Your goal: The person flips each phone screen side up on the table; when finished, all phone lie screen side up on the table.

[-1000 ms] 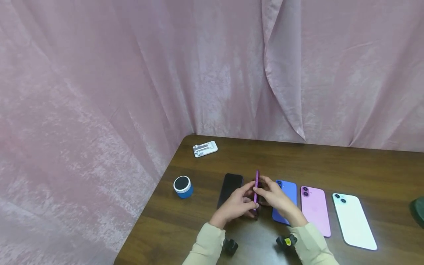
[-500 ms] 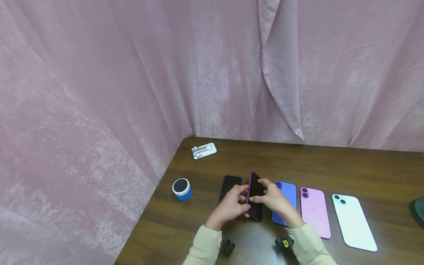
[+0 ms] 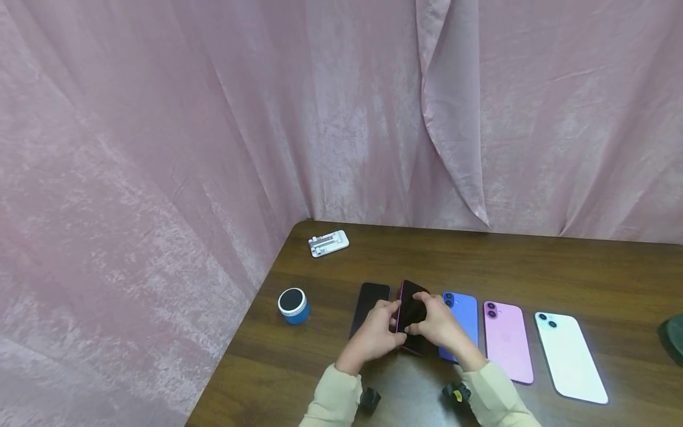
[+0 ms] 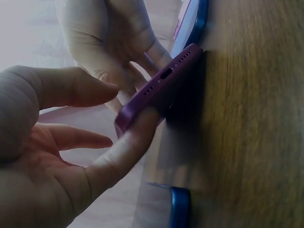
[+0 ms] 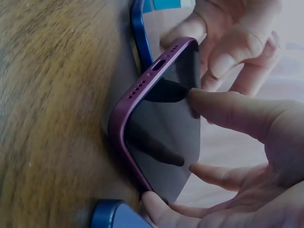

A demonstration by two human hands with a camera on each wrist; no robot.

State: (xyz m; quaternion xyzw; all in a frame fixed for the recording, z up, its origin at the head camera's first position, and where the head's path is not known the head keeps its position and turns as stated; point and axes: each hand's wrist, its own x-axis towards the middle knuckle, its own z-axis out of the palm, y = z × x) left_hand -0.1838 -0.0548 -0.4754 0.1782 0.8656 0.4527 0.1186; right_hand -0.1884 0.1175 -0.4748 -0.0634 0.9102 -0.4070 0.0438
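Purple-edged phone [image 3: 409,310] stands tilted over the table [image 3: 256,379] between the two hands, its left long edge raised, its right edge low and close to the wood, its dark screen facing up and to the right. From the left, a blue jar [image 3: 297,312] with a white rim and dark top comes first, then a flat white object [image 3: 328,244] farther back. Next lies a black phone [image 3: 370,296], partly hidden by the left hand [image 3: 372,337], which holds the raised edge of the tilted phone, one finger against its back. On the other side, the right hand [image 3: 440,323] holds it in a wide span, thumb tip on the screen and a fingertip at the low edge. Just beyond are a blue phone [image 3: 467,317], partly covered by that hand, a pink phone [image 3: 507,341] and a white phone [image 3: 572,357], all back up, and a dark green object [image 3: 674,339] cut off at the edge of view.
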